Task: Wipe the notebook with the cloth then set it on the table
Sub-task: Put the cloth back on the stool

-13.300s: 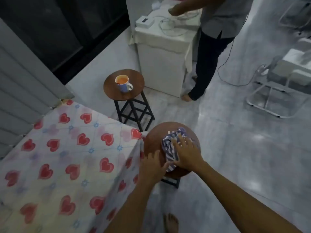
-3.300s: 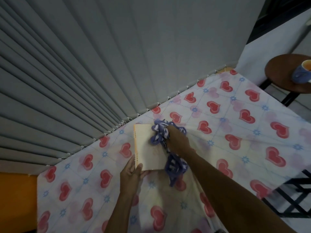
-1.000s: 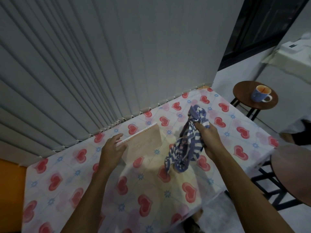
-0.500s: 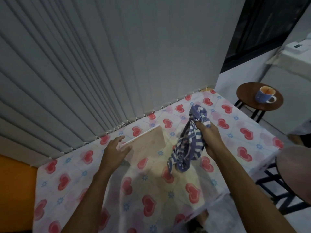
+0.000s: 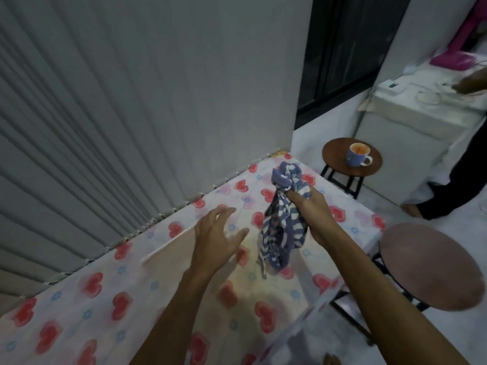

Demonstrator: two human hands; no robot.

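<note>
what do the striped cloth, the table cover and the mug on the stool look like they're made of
Striped cloth: soft woven or knit fabric, matte; it hangs in limp folds from the right hand.
Table cover: thin printed fabric or plastic sheet, hard to tell which; heart print, edge drooping over the table side.
Mug: probably glazed ceramic; smooth blue wall, thick white handle.
Stool: wood-look brown top.

The scene is dim, with flat indoor light and a cool grey cast. A brighter warm patch falls on the desk [image 5: 250, 293] below the forearms. Motion blur softens the left hand [image 5: 214, 239] and the cloth [image 5: 283, 233]. Wide-angle distortion bends the vertical blinds [image 5: 105, 114] toward the edges.
</note>
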